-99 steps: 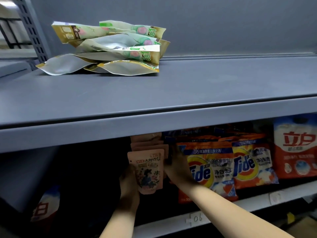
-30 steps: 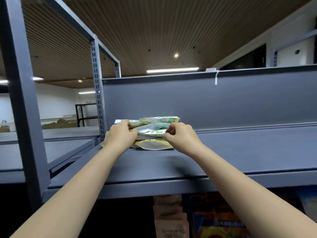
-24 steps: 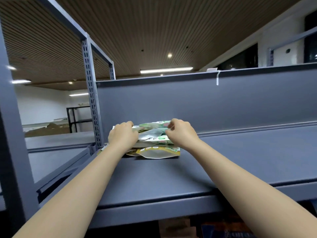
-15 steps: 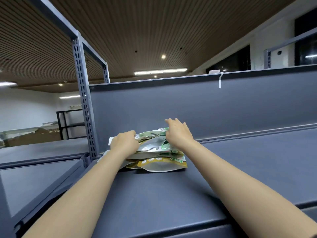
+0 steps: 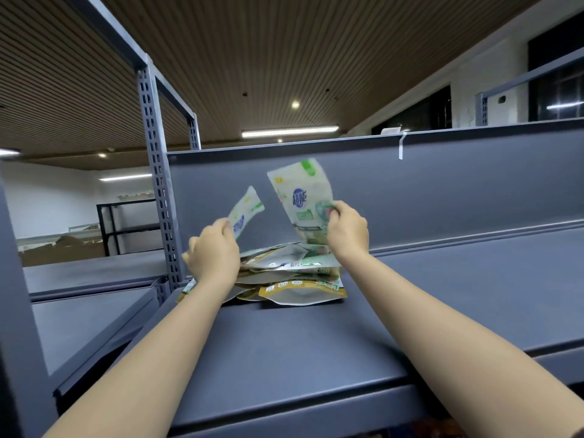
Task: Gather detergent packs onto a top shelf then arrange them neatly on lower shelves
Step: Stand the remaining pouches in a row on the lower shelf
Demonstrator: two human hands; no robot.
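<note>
A loose pile of white, green and gold detergent packs [image 5: 294,279] lies on the grey top shelf [image 5: 316,349], close to its left end. My left hand [image 5: 213,254] pinches one pack [image 5: 245,213] by its lower edge and holds it up edge-on above the pile. My right hand [image 5: 346,230] grips a second pack [image 5: 303,200] at its lower right corner, lifted upright with its printed face toward me. Both lifted packs hang just above the pile.
A grey back panel [image 5: 442,184] closes the shelf behind the pile. A perforated upright post [image 5: 156,191] stands just left of the pile, with a neighbouring shelf [image 5: 88,314] beyond it. The lower shelves are out of view.
Both hands were pressing on the pile half a second ago. Each has now lifted one pack off the top of it. The view has tilted up from the lower shelf.
</note>
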